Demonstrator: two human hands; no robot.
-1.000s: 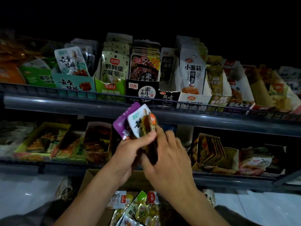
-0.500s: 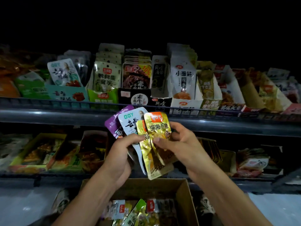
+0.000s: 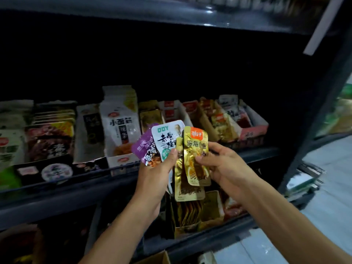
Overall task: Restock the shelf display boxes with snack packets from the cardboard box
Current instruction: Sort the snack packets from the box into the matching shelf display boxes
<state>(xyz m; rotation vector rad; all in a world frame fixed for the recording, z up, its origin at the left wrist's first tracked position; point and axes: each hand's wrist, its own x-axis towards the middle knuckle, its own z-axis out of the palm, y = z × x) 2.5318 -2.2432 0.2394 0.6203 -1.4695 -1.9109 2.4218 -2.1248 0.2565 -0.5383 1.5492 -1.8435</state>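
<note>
My left hand (image 3: 154,180) grips a fan of snack packets in front of the shelf: a purple packet (image 3: 144,149), a white packet (image 3: 167,138) with green lettering, and a gold packet (image 3: 185,187) behind. My right hand (image 3: 221,164) pinches the front gold packet (image 3: 196,155) with an orange label at its right edge. Behind them, shelf display boxes (image 3: 122,161) hold upright packets. On the lower shelf stands a gold display box (image 3: 182,230) of brown and gold packets. Only a corner of the cardboard box (image 3: 158,258) shows at the bottom edge.
The dark shelf rail (image 3: 76,191) runs across in front of the display boxes. A pink and white display box (image 3: 253,130) sits at the shelf's right end. The shelving's dark upright (image 3: 312,119) stands at right, with pale floor (image 3: 327,187) beyond it.
The view has swung up and to the right, so the cardboard box has nearly left the frame. Both hands keep hold of the fanned packets, now in front of the right part of the shelf.
</note>
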